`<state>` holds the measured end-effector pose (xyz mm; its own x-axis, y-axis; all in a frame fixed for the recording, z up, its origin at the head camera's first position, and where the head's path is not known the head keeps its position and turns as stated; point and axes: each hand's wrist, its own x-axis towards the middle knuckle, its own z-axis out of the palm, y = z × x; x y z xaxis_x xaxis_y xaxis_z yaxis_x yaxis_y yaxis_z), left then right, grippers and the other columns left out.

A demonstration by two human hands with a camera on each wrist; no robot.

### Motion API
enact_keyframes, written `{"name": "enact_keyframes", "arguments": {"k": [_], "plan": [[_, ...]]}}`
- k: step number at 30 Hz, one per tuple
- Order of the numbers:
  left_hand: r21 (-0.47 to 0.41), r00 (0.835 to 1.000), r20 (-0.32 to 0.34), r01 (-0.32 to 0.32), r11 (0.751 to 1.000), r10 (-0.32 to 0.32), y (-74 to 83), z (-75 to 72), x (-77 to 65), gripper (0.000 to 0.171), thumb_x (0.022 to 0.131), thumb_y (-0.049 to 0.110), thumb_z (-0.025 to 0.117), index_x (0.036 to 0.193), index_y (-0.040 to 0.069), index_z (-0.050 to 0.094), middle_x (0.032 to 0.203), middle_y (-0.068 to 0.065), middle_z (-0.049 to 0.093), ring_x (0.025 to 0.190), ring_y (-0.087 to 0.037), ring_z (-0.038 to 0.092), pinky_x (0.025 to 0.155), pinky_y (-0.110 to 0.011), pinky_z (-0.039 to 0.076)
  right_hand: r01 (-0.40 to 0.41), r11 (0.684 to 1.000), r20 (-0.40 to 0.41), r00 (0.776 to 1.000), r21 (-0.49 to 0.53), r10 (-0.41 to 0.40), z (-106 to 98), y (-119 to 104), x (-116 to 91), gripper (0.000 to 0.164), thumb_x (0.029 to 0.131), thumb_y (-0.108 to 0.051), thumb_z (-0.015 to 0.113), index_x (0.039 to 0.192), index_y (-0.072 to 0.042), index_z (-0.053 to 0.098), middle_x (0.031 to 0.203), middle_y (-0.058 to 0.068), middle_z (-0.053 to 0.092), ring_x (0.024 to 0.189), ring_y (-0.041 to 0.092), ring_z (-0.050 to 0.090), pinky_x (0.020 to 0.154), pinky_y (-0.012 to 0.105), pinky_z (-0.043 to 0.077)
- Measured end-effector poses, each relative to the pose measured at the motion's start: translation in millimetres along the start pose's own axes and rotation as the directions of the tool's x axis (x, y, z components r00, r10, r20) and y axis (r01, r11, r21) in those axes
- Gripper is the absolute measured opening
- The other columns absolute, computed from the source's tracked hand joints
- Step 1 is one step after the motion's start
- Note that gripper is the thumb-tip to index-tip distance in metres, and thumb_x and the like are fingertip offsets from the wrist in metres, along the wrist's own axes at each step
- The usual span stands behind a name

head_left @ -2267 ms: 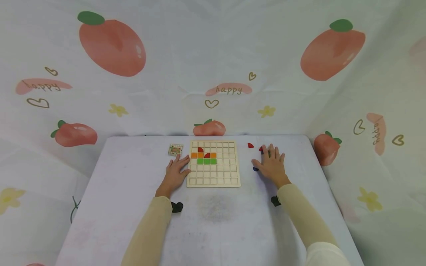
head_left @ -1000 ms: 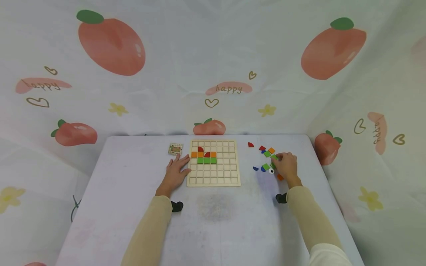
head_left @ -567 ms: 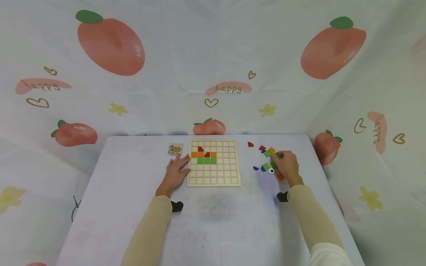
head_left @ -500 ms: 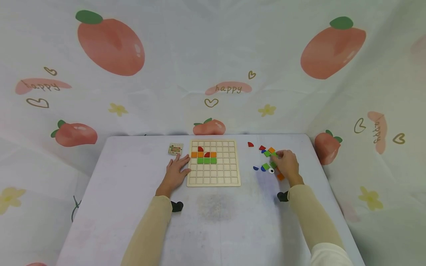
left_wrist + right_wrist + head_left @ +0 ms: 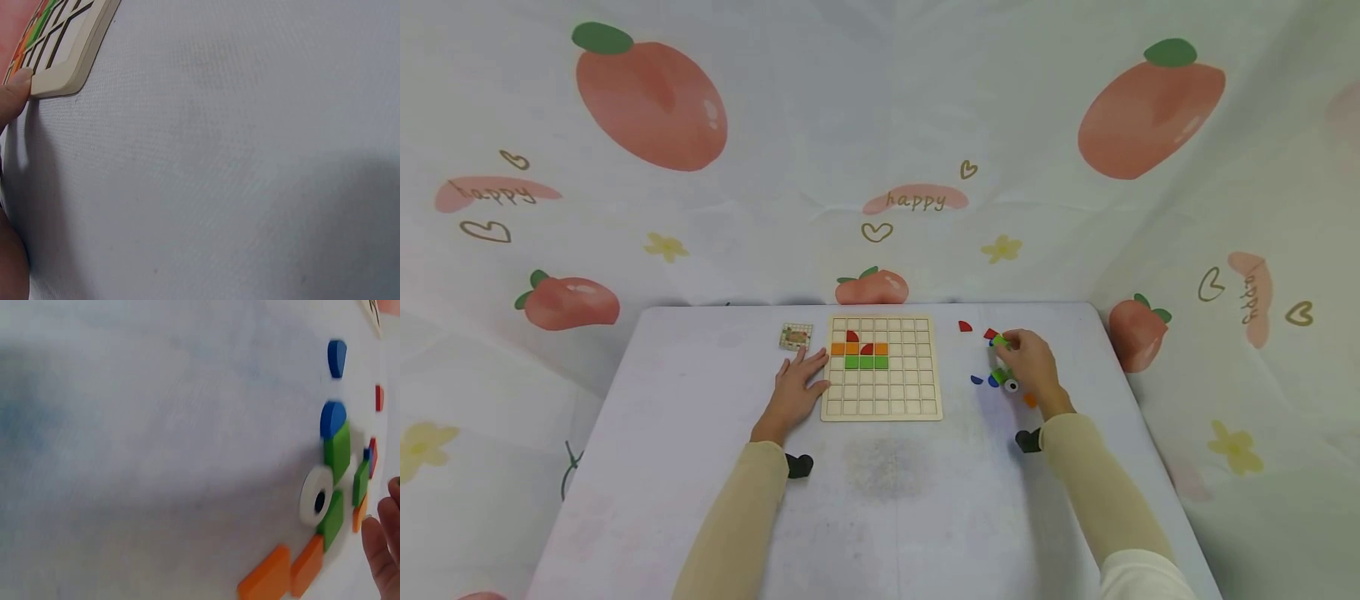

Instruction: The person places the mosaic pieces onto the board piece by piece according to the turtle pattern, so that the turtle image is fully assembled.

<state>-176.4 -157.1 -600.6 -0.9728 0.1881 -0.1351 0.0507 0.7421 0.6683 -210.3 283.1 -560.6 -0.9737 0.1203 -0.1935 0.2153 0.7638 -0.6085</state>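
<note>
Square pale wooden grid board (image 5: 913, 377), touched by left hand (image 5: 794, 393) with spread fingers; green square tile (image 5: 998, 340), pinched by right hand (image 5: 1032, 364).

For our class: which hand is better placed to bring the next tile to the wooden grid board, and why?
The right hand, likely: it is at the loose tiles and seems to pinch a green tile. The left hand touches the wooden grid board at the edge farthest from those tiles.
</note>
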Motion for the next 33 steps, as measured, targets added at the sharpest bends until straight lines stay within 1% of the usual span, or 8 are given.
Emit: {"name": "enact_keyframes", "arguments": {"k": [2,8,12,15,18,23,25,33], "plan": [[-0.001,1.0,-0.001,0.001,1.0,-0.001,-0.1,0.0,-0.1,0.06,0.101,0.029,0.063,0.156,0.015,0.044,0.166,0.004,0.037,0.162,-0.029,0.01,0.132,-0.053,0.0,0.049,0.999,-0.006,0.999,-0.02,-0.049,2.4,-4.4,1.1,0.047,0.099,-0.027,0.065,0.138,-0.001,0.06,0.13,0.022,0.064,0.119,0.036,0.058,0.109,0.052,0.049],[0.004,1.0,0.007,0.004,1.0,-0.004,-2.3,0.4,0.7,0.06,0.101,0.03,0.063,0.156,0.016,0.043,0.166,0.004,0.036,0.162,-0.028,0.01,0.132,-0.053,0.0,0.135,0.991,-0.014,0.991,-0.014,-0.135,13.4,-16.8,1.2,0.042,0.098,-0.026,0.068,0.133,-0.002,0.066,0.126,0.02,0.066,0.118,0.036,0.06,0.106,0.052,0.05],[0.023,1.0,0.007,0.008,1.0,-0.008,-4.9,1.3,2.4,0.06,0.102,0.032,0.061,0.157,0.018,0.042,0.167,0.006,0.035,0.162,-0.027,0.009,0.132,-0.052,0.0,0.219,0.975,-0.018,0.975,-0.027,-0.219,26.0,-25.4,1.8,0.038,0.096,-0.025,0.07,0.126,-0.002,0.07,0.122,0.019,0.069,0.115,0.036,0.064,0.101,0.051,0.054],[0.024,1.0,0.005,0.005,1.0,-0.006,-5.8,1.5,3.0,0.06,0.102,0.032,0.062,0.157,0.018,0.042,0.167,0.006,0.035,0.162,-0.028,0.009,0.132,-0.053,0.0,0.263,0.964,-0.002,0.965,-0.032,-0.263,35.8,-32.3,1.1,0.036,0.095,-0.023,0.072,0.123,-0.002,0.071,0.121,0.019,0.07,0.115,0.036,0.066,0.1,0.05,0.055],[0.017,1.0,0.006,0.0,1.0,0.0,-5.6,1.7,2.7,0.06,0.101,0.032,0.062,0.157,0.018,0.042,0.167,0.005,0.036,0.162,-0.028,0.01,0.132,-0.054,0.0,0.271,0.962,0.023,0.962,-0.019,-0.271,44.5,-40.3,-0.1,0.036,0.094,-0.023,0.073,0.124,-0.003,0.071,0.123,0.017,0.07,0.115,0.035,0.065,0.101,0.05,0.055],[0.014,1.0,0.008,0.0,1.0,0.0,-4.2,2.2,1.9,0.06,0.102,0.031,0.062,0.157,0.017,0.042,0.167,0.005,0.035,0.162,-0.028,0.009,0.132,-0.053,0.0,0.257,0.966,0.069,0.964,-0.008,-0.255,55.7,-51.9,-0.2,0.036,0.095,-0.026,0.072,0.126,-0.007,0.071,0.125,0.012,0.069,0.117,0.031,0.063,0.105,0.048,0.053],[0.011,1.0,0.005,0.002,1.0,-0.002,-4.4,2.0,1.9,0.06,0.101,0.031,0.062,0.156,0.017,0.043,0.167,0.005,0.035,0.162,-0.028,0.009,0.132,-0.053,0.0,0.27,0.963,0.087,0.959,-0.014,-0.268,60.2,-56.1,0.9,0.036,0.095,-0.027,0.072,0.126,-0.008,0.071,0.124,0.012,0.069,0.117,0.031,0.062,0.105,0.048,0.053],[-0.009,1.0,0.003,0.004,1.0,-0.004,-4.4,1.7,2.3,0.059,0.101,0.03,0.062,0.156,0.017,0.044,0.167,0.005,0.036,0.162,-0.028,0.008,0.132,-0.053,-0.001,0.357,0.933,0.142,0.927,-0.043,-0.348,75.4,-75.7,3.7,0.036,0.094,-0.025,0.073,0.124,-0.006,0.072,0.118,0.012,0.069,0.111,0.028,0.062,0.102,0.044,0.054]]}}
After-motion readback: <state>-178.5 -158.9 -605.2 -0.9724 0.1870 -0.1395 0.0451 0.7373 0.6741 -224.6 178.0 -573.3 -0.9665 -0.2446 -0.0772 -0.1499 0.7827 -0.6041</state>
